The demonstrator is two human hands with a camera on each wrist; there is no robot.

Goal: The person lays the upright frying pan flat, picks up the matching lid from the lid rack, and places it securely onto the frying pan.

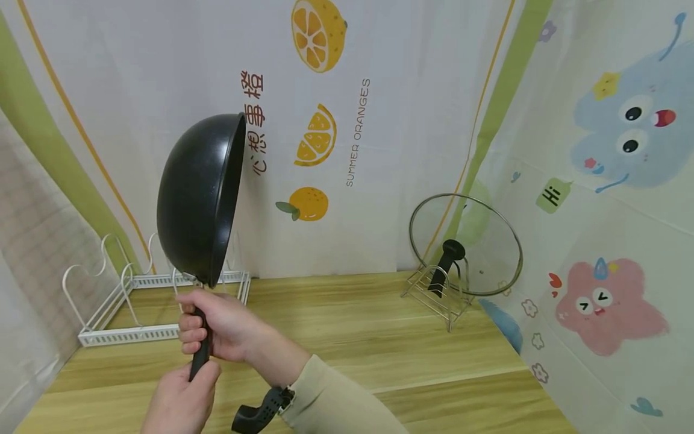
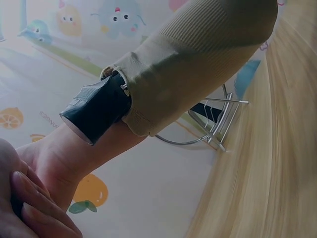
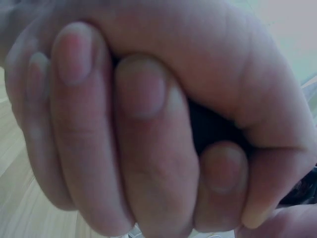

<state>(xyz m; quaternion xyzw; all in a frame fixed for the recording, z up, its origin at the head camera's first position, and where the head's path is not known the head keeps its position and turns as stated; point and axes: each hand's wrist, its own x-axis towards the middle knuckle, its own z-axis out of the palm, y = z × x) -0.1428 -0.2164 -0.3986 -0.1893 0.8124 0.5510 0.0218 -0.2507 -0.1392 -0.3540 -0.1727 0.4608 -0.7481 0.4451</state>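
Note:
A black wok is held up on edge, its rounded bottom toward the left and its open side toward the right. My right hand grips the upper part of its black handle, and in the right wrist view the fingers curl round it. Lower down, my left hand holds the handle's end. Its curled fingers show at the lower left of the left wrist view, where little of the handle is visible. Behind the wok, a white rack stands on the table, partly hidden.
On the right of the wooden table, a glass lid with a black knob leans in a small wire stand. Printed curtains hang behind and at the sides. A black camera mount sits at the right wrist.

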